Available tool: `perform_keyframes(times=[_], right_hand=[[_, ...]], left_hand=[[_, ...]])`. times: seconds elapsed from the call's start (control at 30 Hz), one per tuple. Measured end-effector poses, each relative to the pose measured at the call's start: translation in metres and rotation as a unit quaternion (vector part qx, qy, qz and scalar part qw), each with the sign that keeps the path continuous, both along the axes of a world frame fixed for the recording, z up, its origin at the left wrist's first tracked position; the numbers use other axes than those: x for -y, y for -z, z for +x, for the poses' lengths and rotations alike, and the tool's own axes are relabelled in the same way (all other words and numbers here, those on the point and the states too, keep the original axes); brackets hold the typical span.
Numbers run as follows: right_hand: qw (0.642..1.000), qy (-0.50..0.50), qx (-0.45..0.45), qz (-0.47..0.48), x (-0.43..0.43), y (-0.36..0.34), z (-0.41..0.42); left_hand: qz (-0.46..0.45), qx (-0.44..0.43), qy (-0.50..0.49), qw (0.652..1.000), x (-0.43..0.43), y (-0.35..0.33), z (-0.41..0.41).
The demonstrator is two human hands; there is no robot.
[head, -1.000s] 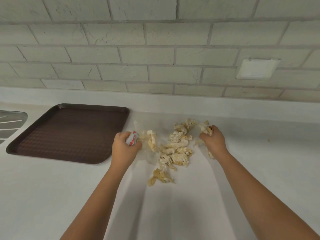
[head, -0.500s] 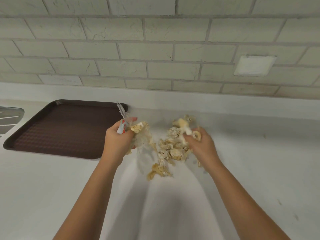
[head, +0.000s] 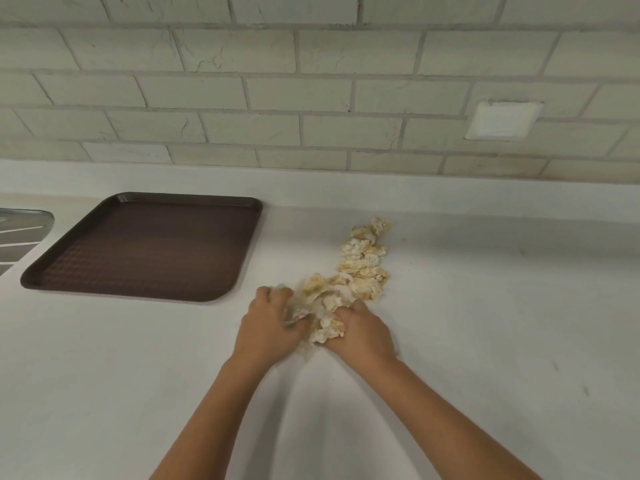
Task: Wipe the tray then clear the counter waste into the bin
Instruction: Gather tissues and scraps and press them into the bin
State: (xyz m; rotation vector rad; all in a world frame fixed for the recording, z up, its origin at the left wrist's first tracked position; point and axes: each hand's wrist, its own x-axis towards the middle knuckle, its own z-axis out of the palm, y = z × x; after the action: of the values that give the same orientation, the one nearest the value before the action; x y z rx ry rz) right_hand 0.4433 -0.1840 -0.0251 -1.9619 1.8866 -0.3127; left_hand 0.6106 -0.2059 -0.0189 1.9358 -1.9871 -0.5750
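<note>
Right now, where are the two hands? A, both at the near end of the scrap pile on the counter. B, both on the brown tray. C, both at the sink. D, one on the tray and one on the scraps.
A: the left hand and right hand both grip pale scraps at the pile's near end on the white counter, and neither touches the brown tray.

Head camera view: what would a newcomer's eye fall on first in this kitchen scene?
First, the heap of pale yellow scraps in the middle of the white counter, with the left hand and the right hand both gripping its near end. Next, the dark brown tray, lying flat on the counter to the left of the heap and apart from it.
</note>
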Motion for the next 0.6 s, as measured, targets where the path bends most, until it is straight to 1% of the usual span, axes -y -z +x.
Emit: perform_keyframes(times=[0.1,0.13,0.2,0.27,0.33,0.4,0.5,0.53,0.57,0.6], right_hand=[[0.997,0.014,0.057,-0.040,-0.014,0.003,-0.008],[0.995,0.023,0.080,-0.046,-0.020,0.003,-0.011],[0.989,0.063,0.128,-0.041,-0.033,-0.001,-0.017],[0.978,0.113,0.166,-0.048,-0.044,-0.004,-0.020],[0.963,0.161,0.205,-0.072,-0.054,-0.003,-0.023],[0.942,0.210,0.247,-0.087,-0.062,-0.005,-0.026],[0.905,0.261,0.331,-0.061,-0.073,-0.010,-0.034],[0.887,0.282,0.361,-0.052,-0.077,-0.012,-0.038],[0.867,0.305,0.391,-0.047,-0.080,-0.014,-0.043],[0.847,0.326,0.417,-0.049,-0.084,-0.016,-0.048]], left_hand=[[-0.058,0.076,0.080,0.992,0.006,0.013,-0.005],[-0.079,0.090,0.105,0.987,0.010,0.016,-0.004],[-0.104,0.066,0.138,0.983,0.020,0.021,-0.003],[-0.107,0.030,0.138,0.984,0.021,0.020,-0.004],[-0.130,0.008,0.122,0.984,0.016,0.016,-0.007],[-0.150,-0.008,0.106,0.983,0.010,0.015,-0.008],[-0.166,0.036,0.134,0.976,0.001,0.021,-0.010],[-0.164,0.035,0.141,0.976,-0.004,0.022,-0.012],[-0.146,0.012,0.144,0.979,-0.011,0.018,-0.017],[-0.114,-0.032,0.134,0.984,-0.019,0.012,-0.023]])
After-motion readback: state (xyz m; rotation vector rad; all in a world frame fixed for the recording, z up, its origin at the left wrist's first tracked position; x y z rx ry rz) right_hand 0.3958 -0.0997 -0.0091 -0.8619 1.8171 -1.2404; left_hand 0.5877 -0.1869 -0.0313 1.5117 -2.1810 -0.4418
